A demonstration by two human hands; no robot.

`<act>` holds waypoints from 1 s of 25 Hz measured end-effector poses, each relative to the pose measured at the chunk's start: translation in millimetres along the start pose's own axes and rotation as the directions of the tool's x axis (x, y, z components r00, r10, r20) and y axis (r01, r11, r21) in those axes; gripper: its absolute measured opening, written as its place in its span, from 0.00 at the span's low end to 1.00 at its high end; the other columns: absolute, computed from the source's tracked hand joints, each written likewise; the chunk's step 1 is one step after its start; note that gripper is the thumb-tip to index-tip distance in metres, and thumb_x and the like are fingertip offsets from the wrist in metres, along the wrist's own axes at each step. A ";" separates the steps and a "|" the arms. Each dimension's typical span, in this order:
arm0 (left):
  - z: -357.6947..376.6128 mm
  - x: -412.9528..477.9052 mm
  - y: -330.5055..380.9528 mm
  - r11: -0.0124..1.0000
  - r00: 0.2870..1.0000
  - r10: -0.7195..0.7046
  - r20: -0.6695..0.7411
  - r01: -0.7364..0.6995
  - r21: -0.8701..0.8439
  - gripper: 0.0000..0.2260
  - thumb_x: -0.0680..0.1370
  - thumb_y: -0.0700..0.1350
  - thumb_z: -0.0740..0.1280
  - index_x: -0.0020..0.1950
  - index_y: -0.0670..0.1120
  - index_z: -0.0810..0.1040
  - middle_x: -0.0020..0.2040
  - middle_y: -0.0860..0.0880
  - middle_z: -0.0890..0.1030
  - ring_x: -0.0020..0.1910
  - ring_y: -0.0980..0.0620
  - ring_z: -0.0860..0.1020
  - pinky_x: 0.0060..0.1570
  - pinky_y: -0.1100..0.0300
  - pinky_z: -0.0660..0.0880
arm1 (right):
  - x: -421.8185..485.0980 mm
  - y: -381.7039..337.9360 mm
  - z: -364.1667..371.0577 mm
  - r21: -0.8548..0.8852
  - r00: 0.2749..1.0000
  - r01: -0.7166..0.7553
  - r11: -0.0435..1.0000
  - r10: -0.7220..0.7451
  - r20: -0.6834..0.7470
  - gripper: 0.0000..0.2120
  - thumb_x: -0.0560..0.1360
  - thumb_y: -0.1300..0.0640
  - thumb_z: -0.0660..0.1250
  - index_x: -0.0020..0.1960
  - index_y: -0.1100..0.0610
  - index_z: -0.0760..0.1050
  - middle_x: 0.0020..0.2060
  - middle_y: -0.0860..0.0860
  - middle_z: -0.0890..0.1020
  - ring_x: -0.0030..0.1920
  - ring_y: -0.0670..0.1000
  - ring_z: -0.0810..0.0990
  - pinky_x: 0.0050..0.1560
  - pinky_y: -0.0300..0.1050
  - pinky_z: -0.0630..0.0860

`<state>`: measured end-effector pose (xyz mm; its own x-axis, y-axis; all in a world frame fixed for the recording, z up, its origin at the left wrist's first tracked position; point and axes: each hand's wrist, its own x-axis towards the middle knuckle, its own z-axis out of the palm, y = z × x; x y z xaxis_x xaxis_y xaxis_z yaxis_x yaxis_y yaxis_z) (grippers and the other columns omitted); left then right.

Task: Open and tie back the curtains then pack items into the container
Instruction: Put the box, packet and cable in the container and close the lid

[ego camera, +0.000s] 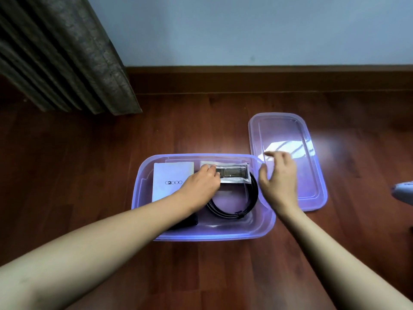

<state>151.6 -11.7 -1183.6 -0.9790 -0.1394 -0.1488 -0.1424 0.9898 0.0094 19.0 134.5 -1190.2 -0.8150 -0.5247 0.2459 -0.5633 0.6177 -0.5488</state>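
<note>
A clear purple plastic container stands on the wooden floor. Inside lie a white card box marked G2000, a coiled black belt, a dark item partly under my left forearm, and a clear packet with a dark strip on top of the belt. My left hand is inside the container, its fingers closed on the packet's left end. Over the container's right rim hovers my right hand, fingers spread and empty. The grey curtain hangs at the upper left.
The container's lid lies flat on the floor just right of the container. A brown skirting board and pale wall run along the back. A pale object shows at the right edge.
</note>
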 end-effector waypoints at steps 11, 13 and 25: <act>20.8 -2.2 -8.5 0.994 0.996 0.068 -0.054 -0.073 -0.086 0.15 0.64 0.36 0.73 0.48 0.35 0.79 0.45 0.38 0.82 0.40 0.40 0.80 0.31 0.51 0.80 | -26.8 55.8 -3.3 0.109 0.057 -0.993 0.047 0.994 0.089 0.36 0.74 0.49 0.67 0.69 0.71 0.56 0.69 0.64 0.62 0.71 0.61 0.60 0.68 0.53 0.60; 21.7 -5.1 -10.4 0.991 0.994 0.076 -0.074 -0.084 -0.108 0.10 0.65 0.36 0.72 0.45 0.37 0.78 0.42 0.40 0.81 0.38 0.40 0.79 0.32 0.51 0.80 | -22.7 59.1 -4.2 0.174 0.098 -0.982 0.073 0.986 0.135 0.31 0.76 0.54 0.66 0.70 0.69 0.57 0.69 0.62 0.64 0.69 0.61 0.64 0.66 0.51 0.64; 0.4 -8.0 -25.3 0.949 0.955 -0.072 -0.287 -0.024 -0.316 0.21 0.72 0.44 0.54 0.55 0.36 0.80 0.53 0.38 0.83 0.49 0.39 0.82 0.47 0.49 0.79 | 30.9 52.2 -38.4 0.935 0.419 -0.269 -0.233 0.845 0.331 0.19 0.78 0.62 0.61 0.68 0.61 0.65 0.50 0.54 0.79 0.41 0.51 0.80 0.40 0.54 0.80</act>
<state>163.0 -35.6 -1183.1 -0.9669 -0.2128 0.1407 -0.1580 0.9325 0.3248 -40.8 173.0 -1180.6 -0.7727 0.1079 -0.6255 0.4776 -0.5503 -0.6849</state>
